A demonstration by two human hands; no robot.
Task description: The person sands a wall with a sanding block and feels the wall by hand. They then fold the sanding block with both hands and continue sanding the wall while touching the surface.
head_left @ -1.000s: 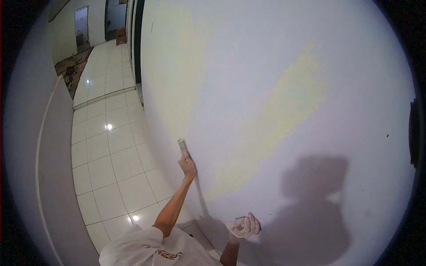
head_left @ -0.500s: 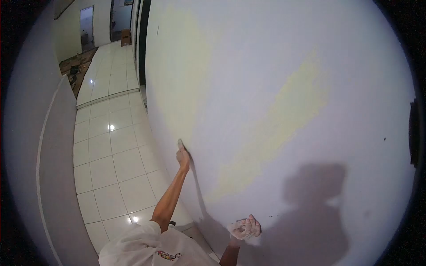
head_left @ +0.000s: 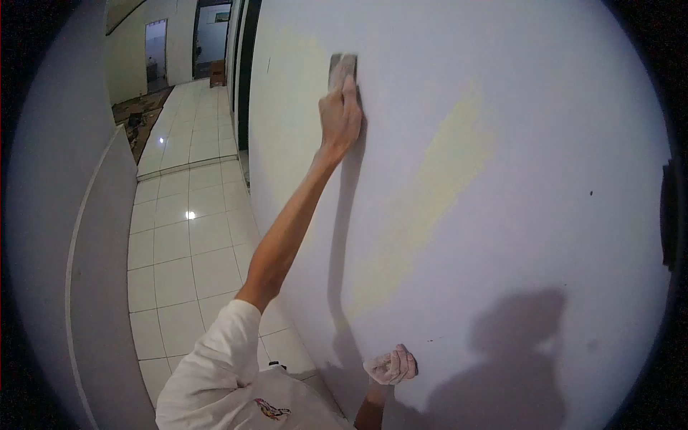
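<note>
My left hand (head_left: 340, 118) is stretched up the wall, its fingers closed on a small, flat grey hand tool (head_left: 335, 70). The tool rests against the pale lilac wall (head_left: 530, 208), at the right edge of a yellowish patch (head_left: 290, 64); its exact kind is unclear. Low down by the wall, my right hand (head_left: 392, 365) is curled, with whitish, dusty-looking fingers. Whatever it may hold is hidden. Between the hands runs a slanting yellow patch (head_left: 423, 204).
A white-tiled floor (head_left: 183, 258) runs along the wall's left side, with a low step across it. A low grey partition (head_left: 104, 279) borders it at far left. Beyond lie doorways, a brown box (head_left: 217, 73) and clutter (head_left: 136, 122). My shadow falls on the wall at right.
My left hand has moved up and to the right along the wall with the grey tool. The right hand stays low by the wall, turned slightly. The view has shifted a little.
</note>
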